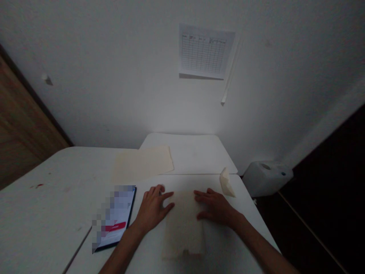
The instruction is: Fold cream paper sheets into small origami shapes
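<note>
A cream sheet of paper point(184, 224) lies lengthwise on the white table between my hands, blurred, with a small dark spot at its near edge. I cannot tell whether it is folded. My left hand point(152, 208) rests at its upper left edge, thumb and forefinger stretched toward the paper and the other fingers bent. Across from it, my right hand point(214, 206) lies with fingers apart, their tips on the upper right edge. Just beyond the right hand stands a small folded cream paper piece point(226, 183).
Another cream sheet point(144, 164) lies farther back on the left. A tablet or phone point(119, 219) with a lit, partly pixelated screen is left of my left arm. A printed table sheet point(203, 51) hangs on the wall. A white plastic jug point(266, 177) stands beyond the table's right edge.
</note>
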Tool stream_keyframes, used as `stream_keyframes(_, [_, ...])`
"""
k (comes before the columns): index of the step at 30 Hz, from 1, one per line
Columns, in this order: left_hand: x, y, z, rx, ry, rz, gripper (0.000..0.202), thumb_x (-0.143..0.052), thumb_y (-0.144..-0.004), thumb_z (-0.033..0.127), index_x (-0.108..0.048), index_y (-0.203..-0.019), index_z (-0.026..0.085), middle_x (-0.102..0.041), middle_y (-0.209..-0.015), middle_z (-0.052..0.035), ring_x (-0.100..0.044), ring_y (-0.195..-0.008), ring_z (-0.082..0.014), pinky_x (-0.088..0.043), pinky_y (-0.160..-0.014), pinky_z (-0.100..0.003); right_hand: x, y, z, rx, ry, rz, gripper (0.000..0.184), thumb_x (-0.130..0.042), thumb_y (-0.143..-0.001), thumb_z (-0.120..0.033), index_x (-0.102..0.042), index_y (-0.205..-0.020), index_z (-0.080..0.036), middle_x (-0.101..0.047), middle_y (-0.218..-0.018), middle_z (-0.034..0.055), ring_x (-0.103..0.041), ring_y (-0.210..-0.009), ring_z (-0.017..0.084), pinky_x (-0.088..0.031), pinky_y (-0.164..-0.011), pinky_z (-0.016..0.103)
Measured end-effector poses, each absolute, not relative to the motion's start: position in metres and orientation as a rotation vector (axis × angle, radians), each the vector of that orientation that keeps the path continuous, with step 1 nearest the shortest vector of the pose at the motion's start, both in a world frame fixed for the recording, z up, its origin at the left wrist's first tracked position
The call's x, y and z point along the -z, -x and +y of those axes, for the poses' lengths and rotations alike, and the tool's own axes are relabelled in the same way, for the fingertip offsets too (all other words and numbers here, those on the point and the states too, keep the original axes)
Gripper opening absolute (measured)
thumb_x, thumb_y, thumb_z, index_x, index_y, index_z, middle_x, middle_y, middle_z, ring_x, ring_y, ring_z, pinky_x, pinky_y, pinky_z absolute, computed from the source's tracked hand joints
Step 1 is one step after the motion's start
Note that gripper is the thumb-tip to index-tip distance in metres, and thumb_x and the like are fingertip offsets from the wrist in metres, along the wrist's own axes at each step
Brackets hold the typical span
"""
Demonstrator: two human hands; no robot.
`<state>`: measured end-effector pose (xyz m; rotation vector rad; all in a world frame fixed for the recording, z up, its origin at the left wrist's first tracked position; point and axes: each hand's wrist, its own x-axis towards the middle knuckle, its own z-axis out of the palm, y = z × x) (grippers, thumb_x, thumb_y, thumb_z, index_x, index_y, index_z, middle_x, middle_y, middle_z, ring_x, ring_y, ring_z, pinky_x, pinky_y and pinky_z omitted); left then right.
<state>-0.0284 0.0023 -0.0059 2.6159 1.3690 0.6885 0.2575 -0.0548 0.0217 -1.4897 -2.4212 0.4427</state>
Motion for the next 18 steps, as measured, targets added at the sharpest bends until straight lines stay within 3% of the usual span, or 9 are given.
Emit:
stream_keyframes(5, [0.007, 0.028, 0.002, -0.693, -2.617, 1.375, 0.035, -0.066, -0.082, 0.041, -0.065, -0.116, 0.035, -0.054, -0.108, -0.0045, -0.050, -0.100, -0.0250, -0.039, -0.082, -0.038, -0.023, -0.255, -0.055, -0.406, 1.475, -2.395, 0.058, -0.077, -0.070, -0.053, -0.063, -0.121, -0.030, -0.055, -0.136, 0.0007, -0.054, -0.111, 0.029, -0.045, -0.095, 0.041])
stream_keyframes(9, [0.006, 0.028, 0.001, -0.681, -2.615, 1.390, 0.035, -0.066, -0.082, 0.041, -0.065, -0.117, 0.035, -0.054, -0.109, -0.0046, -0.050, -0.100, -0.0252, -0.039, -0.082, -0.039, -0.017, -0.249, -0.060, -0.374, 1.315, -2.447, 0.015, -0.066, -0.086, -0.039, -0.073, -0.095, -0.029, -0.066, -0.121, -0.0002, -0.060, -0.099, 0.022, -0.048, -0.087, 0.034])
stream_keyframes(10, [0.006, 0.027, 0.001, -0.677, -2.615, 1.392, 0.035, -0.066, -0.082, 0.041, -0.065, -0.117, 0.035, -0.054, -0.109, -0.0045, -0.050, -0.100, -0.0251, -0.039, -0.082, -0.039, -0.015, -0.248, -0.062, -0.368, 1.281, -2.458, 0.013, -0.063, -0.089, -0.037, -0.073, -0.090, -0.029, -0.067, -0.120, -0.0009, -0.060, -0.097, 0.021, -0.048, -0.086, 0.033])
stream_keyframes(15, [0.007, 0.028, 0.001, -0.673, -2.632, 1.377, 0.034, -0.064, -0.084, 0.043, -0.065, -0.117, 0.035, -0.053, -0.109, -0.0049, -0.049, -0.100, -0.0252, -0.039, -0.082, -0.039, -0.012, -0.251, -0.072, -0.325, 1.322, -2.457, 0.015, -0.066, -0.087, -0.036, -0.071, -0.098, -0.028, -0.063, -0.126, -0.0011, -0.057, -0.105, 0.023, -0.045, -0.092, 0.037])
stream_keyframes(18, [0.009, 0.028, 0.002, -0.675, -2.637, 1.376, 0.034, -0.064, -0.084, 0.042, -0.065, -0.118, 0.035, -0.053, -0.110, -0.0045, -0.049, -0.100, -0.0253, -0.038, -0.082, -0.039, -0.015, -0.254, -0.078, -0.379, 1.392, -2.422, 0.039, -0.075, -0.077, -0.045, -0.067, -0.111, -0.027, -0.060, -0.131, 0.0016, -0.054, -0.112, 0.026, -0.041, -0.097, 0.041])
